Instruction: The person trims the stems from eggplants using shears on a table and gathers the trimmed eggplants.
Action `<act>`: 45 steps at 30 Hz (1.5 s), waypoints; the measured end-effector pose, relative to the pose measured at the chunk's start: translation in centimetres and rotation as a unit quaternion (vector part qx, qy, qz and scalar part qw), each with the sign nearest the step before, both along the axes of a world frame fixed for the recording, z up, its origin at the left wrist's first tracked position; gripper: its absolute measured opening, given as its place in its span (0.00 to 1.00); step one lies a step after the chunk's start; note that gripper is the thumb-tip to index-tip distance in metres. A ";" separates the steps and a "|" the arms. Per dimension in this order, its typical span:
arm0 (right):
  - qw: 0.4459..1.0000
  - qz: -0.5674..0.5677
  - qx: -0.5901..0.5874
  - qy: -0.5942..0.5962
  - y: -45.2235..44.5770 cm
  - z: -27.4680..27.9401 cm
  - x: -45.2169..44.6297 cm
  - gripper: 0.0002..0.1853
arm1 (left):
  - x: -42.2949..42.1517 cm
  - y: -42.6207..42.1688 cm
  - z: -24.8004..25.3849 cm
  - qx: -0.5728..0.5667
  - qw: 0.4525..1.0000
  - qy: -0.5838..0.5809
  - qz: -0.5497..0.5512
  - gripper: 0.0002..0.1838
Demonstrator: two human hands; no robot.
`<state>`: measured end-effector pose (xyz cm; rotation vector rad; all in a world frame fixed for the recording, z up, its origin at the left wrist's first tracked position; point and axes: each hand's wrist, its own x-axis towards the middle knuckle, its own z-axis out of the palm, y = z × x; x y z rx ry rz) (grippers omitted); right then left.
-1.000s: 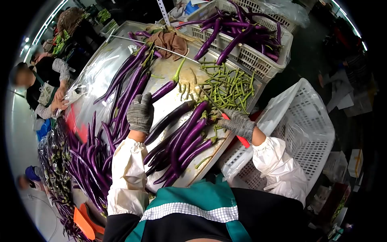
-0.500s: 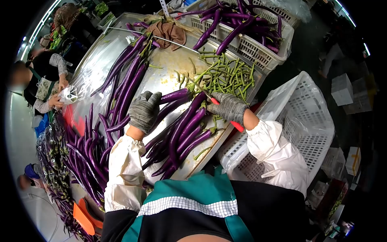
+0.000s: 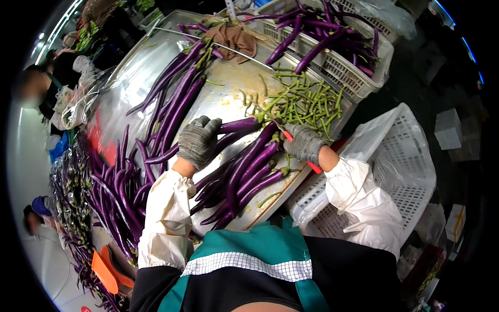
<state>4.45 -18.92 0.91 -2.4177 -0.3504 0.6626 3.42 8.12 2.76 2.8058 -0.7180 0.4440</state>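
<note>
My left hand [image 3: 198, 141], in a grey knit glove, is closed around a long purple eggplant [image 3: 235, 126]. The eggplant's stem end points right, toward my other hand. My right hand [image 3: 305, 142], also gloved, grips a knife [image 3: 287, 135] with a red handle. Its thin blade reaches up and left, by the eggplant's stem end; whether it touches cannot be made out. Just below lies a bunch of eggplants [image 3: 243, 174] with their stems to the right. Many cut green stems [image 3: 312, 101] are heaped beyond my right hand.
More eggplants [image 3: 174, 112] lie left on the metal table [image 3: 223, 96], beside a brown cloth [image 3: 232, 41] and a thin rod. A crate of eggplants [image 3: 358, 80] stands at the back right; another white crate [image 3: 400, 161] is at my right. A co-worker handles plastic [image 3: 78, 101] at the far left.
The whole view has shifted, so the table appears farther right. My hands, the eggplant and the knife keep nearly the same arrangement. The co-worker's clear plastic has been lifted and gathered.
</note>
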 end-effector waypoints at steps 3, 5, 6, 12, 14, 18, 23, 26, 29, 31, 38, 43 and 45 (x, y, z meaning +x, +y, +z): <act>0.999 0.013 -0.050 0.004 0.5 -0.4 -0.1 0.17 | -0.1 0.3 -0.4 -0.026 0.999 0.039 0.009 0.12; 0.996 -0.060 -0.004 -0.064 0.1 -2.0 -0.4 0.15 | -0.1 0.8 -1.1 -0.079 0.992 0.091 0.022 0.13; 0.998 -0.052 0.011 -0.037 -0.2 -2.4 0.0 0.13 | -0.2 1.0 -1.4 -0.080 0.986 0.137 0.054 0.14; 0.952 -0.174 0.230 0.103 -2.0 -3.0 0.2 0.09 | 2.1 3.4 -4.5 -0.043 0.953 0.260 0.153 0.28; 0.903 -0.221 0.330 0.164 -2.4 -3.6 0.0 0.07 | 4.8 5.7 -6.2 0.020 0.971 0.093 0.217 0.30; 0.890 -0.244 0.348 0.162 -3.1 -3.8 0.2 0.09 | 9.3 8.8 -6.6 0.007 0.930 0.119 0.348 0.35; 0.878 -0.273 0.360 0.161 -3.9 -5.0 0.8 0.09 | 9.8 8.7 -6.2 0.039 0.913 0.133 0.383 0.28; 0.879 -0.282 0.356 0.148 -3.6 -5.2 0.8 0.08 | 9.2 9.0 -6.0 -0.009 0.932 0.115 0.343 0.23; 0.885 -0.267 0.353 0.144 -3.2 -4.5 0.9 0.08 | 7.8 9.0 -5.8 -0.039 0.953 0.055 0.296 0.20; 0.861 -0.220 0.411 0.202 -2.9 -3.6 0.6 0.09 | 6.5 8.1 -3.7 -0.092 0.963 0.059 0.246 0.19; 0.886 -0.099 0.381 0.244 -0.1 1.2 -0.2 0.16 | 2.4 6.6 -0.8 -0.315 0.928 0.174 0.100 0.15; 0.891 -0.073 0.399 0.206 0.8 1.8 0.0 0.17 | 0.1 5.2 1.0 -0.421 0.834 0.345 0.088 0.14; 0.886 -0.077 0.410 0.202 1.1 1.9 0.0 0.12 | -0.5 4.9 0.9 -0.411 0.830 0.366 0.087 0.13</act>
